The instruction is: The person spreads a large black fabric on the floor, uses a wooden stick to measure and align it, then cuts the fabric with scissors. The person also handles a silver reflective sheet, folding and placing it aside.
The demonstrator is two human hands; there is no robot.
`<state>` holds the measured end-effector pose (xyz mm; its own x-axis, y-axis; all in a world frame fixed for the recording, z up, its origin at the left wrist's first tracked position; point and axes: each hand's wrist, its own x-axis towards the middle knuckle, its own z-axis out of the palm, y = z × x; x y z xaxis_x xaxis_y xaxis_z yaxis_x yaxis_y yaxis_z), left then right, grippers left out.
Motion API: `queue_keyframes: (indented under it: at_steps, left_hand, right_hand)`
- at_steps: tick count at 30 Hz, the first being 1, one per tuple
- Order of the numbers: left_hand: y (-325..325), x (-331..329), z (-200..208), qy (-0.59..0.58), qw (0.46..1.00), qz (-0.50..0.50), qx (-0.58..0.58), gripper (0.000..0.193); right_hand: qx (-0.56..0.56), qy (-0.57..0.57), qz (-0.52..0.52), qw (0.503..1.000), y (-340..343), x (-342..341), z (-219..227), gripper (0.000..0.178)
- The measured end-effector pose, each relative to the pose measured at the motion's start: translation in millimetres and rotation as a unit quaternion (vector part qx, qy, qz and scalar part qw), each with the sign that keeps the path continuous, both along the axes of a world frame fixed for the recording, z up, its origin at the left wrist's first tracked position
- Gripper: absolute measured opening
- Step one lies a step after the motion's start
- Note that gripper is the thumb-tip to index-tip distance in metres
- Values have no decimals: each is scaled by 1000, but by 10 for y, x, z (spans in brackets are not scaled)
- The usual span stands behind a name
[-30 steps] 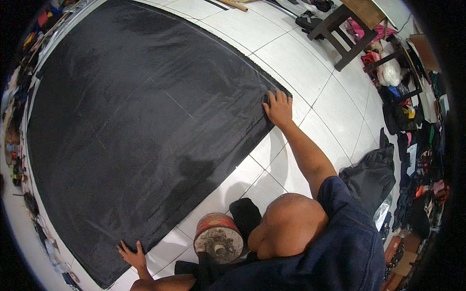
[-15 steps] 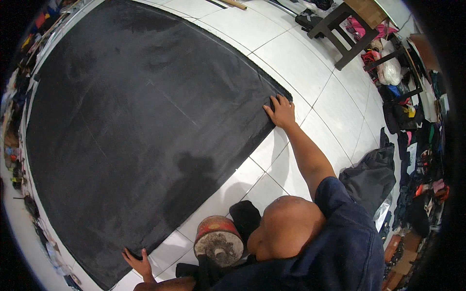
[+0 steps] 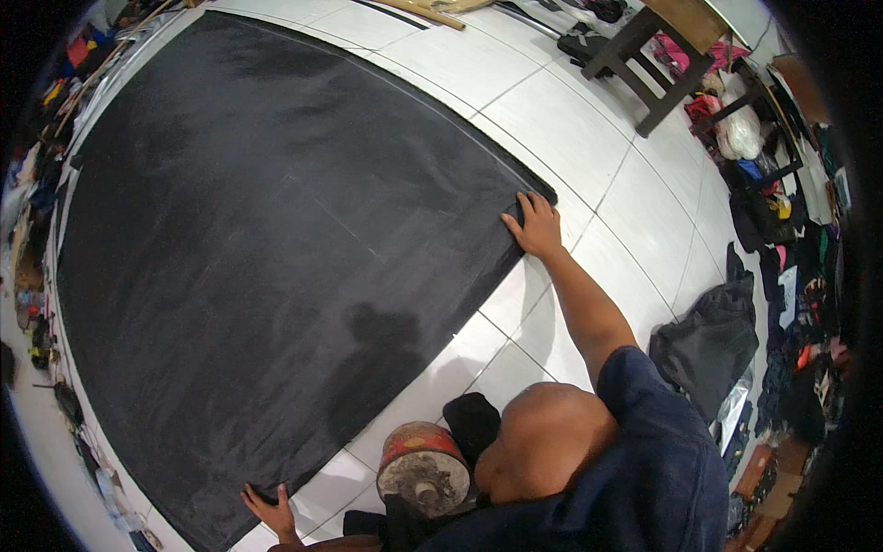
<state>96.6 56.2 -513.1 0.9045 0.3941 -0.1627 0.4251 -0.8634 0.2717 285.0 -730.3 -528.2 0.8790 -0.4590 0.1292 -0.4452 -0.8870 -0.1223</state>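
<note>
A large sheet of black cloth (image 3: 248,230) lies spread on the tiled floor, with thin pale lines marked on it. At its right corner, my right hand (image 3: 536,225) rests on the near edge, fingers somewhat spread and pressing down on the cloth. My left hand (image 3: 269,511) touches the same edge near the bottom corner, thumb and fingers apart. Neither hand is wrapped round anything. Between my arms, close to my body, sits a red cylinder (image 3: 423,467) with a dirty grey end and a round knob in its middle.
A dark-legged wooden stool (image 3: 655,64) stands on the white tiles (image 3: 561,120) at the far right. A crumpled dark cloth (image 3: 708,336) lies right of my right arm. Fabric scraps and bags (image 3: 740,129) are heaped along the right wall, more clutter along the left.
The whole view has shifted slightly, so cloth, floor and hands appear a little lower. Both hands stay on the same edge of the cloth, with little movement against it.
</note>
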Motion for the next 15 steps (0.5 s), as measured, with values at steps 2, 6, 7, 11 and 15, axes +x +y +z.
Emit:
queue_keyframes:
  at_steps: [2, 6, 7, 11, 15]
  left_hand:
    - [81, -22, -63, -4, 1000, -12, 14, 90]
    - [52, -30, -30, 9, 1000, 12, 4, 90]
    - [35, -25, -1, 9, 1000, 9, 7, 89]
    - [-59, 13, 60, 16, 1000, -1, 0, 89]
    - [105, -75, -129, 17, 1000, -8, 10, 91]
  right_hand:
    - [-29, 2, -9, 1000, 22, 32, -47, 67]
    - [-36, 6, -22, 999, -28, 9, -12, 67]
    - [-25, -2, -25, 999, -52, 1, -1, 68]
    - [-29, 13, -27, 999, -130, -15, -61, 67]
    - [-54, 11, -16, 998, -191, 83, -125, 66]
